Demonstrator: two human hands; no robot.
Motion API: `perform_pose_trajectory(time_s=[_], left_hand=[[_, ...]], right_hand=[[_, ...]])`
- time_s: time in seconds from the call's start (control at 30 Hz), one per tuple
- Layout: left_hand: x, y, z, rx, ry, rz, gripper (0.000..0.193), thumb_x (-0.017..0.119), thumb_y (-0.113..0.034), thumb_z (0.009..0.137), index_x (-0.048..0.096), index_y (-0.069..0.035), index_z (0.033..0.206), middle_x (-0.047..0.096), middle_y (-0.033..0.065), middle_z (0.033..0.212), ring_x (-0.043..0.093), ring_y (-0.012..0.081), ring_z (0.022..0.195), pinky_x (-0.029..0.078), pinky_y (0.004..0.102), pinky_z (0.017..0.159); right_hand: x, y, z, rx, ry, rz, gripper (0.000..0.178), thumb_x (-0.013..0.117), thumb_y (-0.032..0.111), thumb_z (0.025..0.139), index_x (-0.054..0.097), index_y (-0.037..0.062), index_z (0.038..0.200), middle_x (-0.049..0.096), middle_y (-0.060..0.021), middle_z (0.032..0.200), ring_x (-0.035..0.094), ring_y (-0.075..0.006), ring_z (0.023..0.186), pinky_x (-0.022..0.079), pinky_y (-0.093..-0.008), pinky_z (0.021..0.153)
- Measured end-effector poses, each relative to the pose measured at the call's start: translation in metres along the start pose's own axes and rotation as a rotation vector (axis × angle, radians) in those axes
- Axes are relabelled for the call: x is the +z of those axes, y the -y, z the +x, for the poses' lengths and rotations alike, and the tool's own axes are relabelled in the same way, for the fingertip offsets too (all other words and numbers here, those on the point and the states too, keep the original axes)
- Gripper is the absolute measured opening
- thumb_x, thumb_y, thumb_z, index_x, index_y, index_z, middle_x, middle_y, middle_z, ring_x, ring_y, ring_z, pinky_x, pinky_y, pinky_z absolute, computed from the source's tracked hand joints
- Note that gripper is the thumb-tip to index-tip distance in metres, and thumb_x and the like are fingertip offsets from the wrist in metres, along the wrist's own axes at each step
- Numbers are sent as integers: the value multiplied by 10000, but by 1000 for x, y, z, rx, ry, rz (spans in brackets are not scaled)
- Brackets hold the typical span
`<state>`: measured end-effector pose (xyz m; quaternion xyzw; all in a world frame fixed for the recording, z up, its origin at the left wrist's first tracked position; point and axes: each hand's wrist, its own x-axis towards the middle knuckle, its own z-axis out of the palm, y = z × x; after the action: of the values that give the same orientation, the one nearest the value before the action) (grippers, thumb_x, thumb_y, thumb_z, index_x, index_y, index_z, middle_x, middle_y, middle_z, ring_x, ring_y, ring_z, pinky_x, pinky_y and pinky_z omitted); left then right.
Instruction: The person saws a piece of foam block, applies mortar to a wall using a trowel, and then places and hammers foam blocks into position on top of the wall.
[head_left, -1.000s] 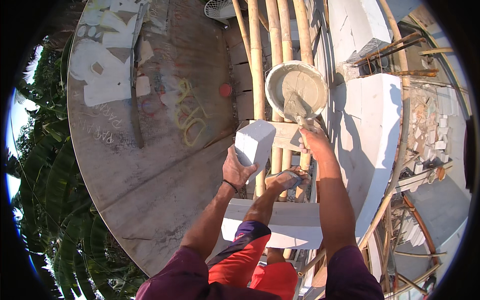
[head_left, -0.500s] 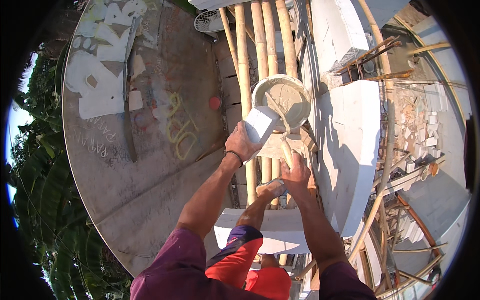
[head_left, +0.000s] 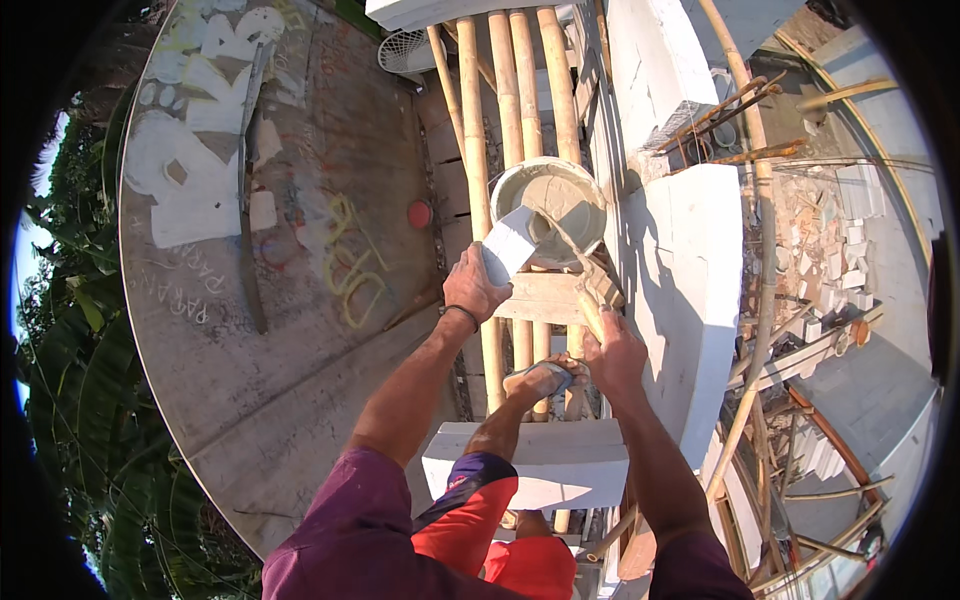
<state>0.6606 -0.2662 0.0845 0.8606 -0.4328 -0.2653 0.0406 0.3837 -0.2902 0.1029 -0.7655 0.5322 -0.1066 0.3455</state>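
My left hand (head_left: 476,283) is closed around a small white block (head_left: 509,246), tilted beside the near left rim of a round bucket. In my right hand (head_left: 617,352) is the pale handle of a mortar-coated trowel (head_left: 591,315). Its thin blade, seen nearly edge-on, reaches up to the left over the bucket, its tip close to the block. Grey wet mortar (head_left: 556,188) fills part of the bucket (head_left: 602,215), which stands on the bamboo poles. Whether blade and block touch, I cannot tell.
Bamboo poles (head_left: 470,120) run lengthwise below, with a wooden board (head_left: 535,293) across them. My sandalled foot (head_left: 540,381) is on the poles. A white block wall (head_left: 690,290) rises on the right, rubble (head_left: 850,240) lying beyond. A painted grey wall (head_left: 330,350) stands left.
The trowel handle and my right hand have shifted slightly right and down. The block has moved a little left with my left hand. The whole view has shifted slightly too.
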Motion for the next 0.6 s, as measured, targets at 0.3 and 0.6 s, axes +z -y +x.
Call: perform_pose_trajectory(time_s=[0.3,0.6], left_hand=[[-4,-2,-8,-12,46,99,830,815,-284,669,416,-39,1354,588,189,1235,591,362,1150,495,449,988],[-4,-3,-7,32,35,28,906,837,-298,658,392,-25,1397,588,207,1271,585,378,1177,488,448,1005]], right_hand=[[-34,40,-16,9,128,164,454,714,205,830,616,10,1228,674,-221,1094,670,-432,950,548,-471,784],[4,10,-7,-87,59,111,470,718,188,853,606,-21,1259,681,-209,1057,686,-408,899,553,-447,758]])
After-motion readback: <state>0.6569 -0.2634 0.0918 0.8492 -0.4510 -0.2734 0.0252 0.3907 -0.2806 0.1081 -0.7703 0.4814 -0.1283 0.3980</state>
